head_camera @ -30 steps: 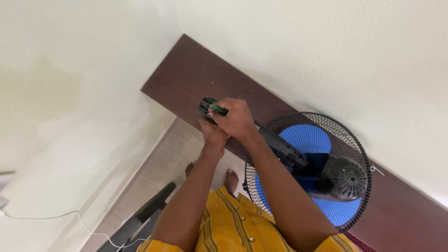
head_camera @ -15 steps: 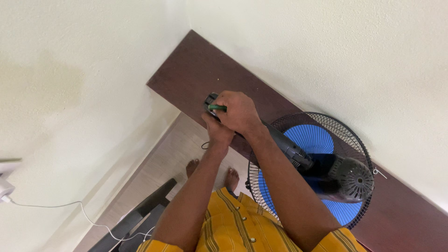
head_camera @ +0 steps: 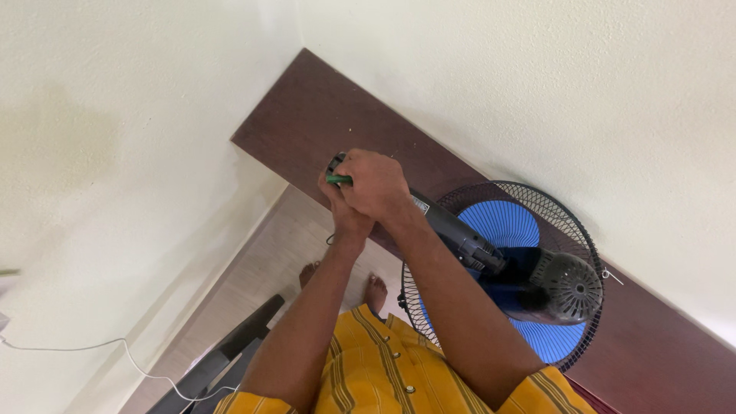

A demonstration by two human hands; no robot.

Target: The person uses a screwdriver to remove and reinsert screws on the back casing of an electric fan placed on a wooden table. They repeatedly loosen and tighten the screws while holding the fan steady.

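Right hand (head_camera: pixel 374 186): closed over the upper end of the black fan stand (head_camera: pixel 452 230), fingers wrapped, knuckles toward the camera.
Left hand (head_camera: pixel 343 216): pressed in under the right hand and closed on the same end of the stand; most of it is hidden, so which part it holds cannot be told.
Green tool (head_camera: pixel 338 180): a short green handle or shaft shows between the hands at the tip of the stand; which hand holds it cannot be told, and its working end is hidden.
Black fan stand: a dark tube running from the hands down to the motor housing (head_camera: pixel 563 285); its top end lies just over the brown board (head_camera: pixel 307 123).
Fan head: blue blades (head_camera: pixel 506 224) inside a black wire guard (head_camera: pixel 491 192), lying below the right forearm, next to the wall.
Brown board: a long dark strip running diagonally along the pale wall (head_camera: pixel 537 84).
Change over the last second: both hands keep their clasp on the stand end; the grip has moved slightly up and right in view, and more of the fan guard shows. The green piece stays in the same place between the hands.
Reading: the steady grip suggests the work at the stand tip is ongoing, not finished.
Surroundings: bare feet (head_camera: pixel 374 291) on a tiled floor (head_camera: pixel 261 268), a white cable (head_camera: pixel 115 346) at lower left, a yellow striped shirt (head_camera: pixel 383 368).
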